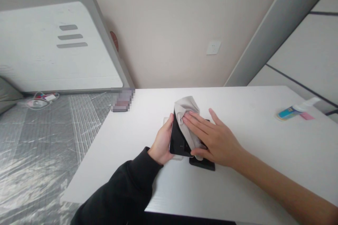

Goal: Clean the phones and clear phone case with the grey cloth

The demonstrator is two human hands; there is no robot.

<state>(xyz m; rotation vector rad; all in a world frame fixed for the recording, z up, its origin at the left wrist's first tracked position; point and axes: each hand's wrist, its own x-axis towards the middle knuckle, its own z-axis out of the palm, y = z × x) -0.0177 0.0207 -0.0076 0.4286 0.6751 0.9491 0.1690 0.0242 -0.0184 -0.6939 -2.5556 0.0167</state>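
My left hand [163, 140] is closed around the left edge of a black smartphone [177, 140], which is held tilted above the table. A light grey cloth [186, 105] lies bunched over the phone's glossy face. My right hand [218, 140] holds the cloth against the phone, its fingers stretched over the fabric and the thumb near the lower edge. Beneath the phone, part of a clear flat piece [177, 157] shows on the table. A flat black object [202, 164] lies partly hidden under the cloth and right hand.
The white table [126, 144] has a pixelated item [121, 100] at its back left corner. A spray bottle [293, 110] lies on the right beside a small pink piece [307, 116]. A bed with a plastic-covered mattress [47, 158] adjoins on the left. The wall has a socket [213, 47].
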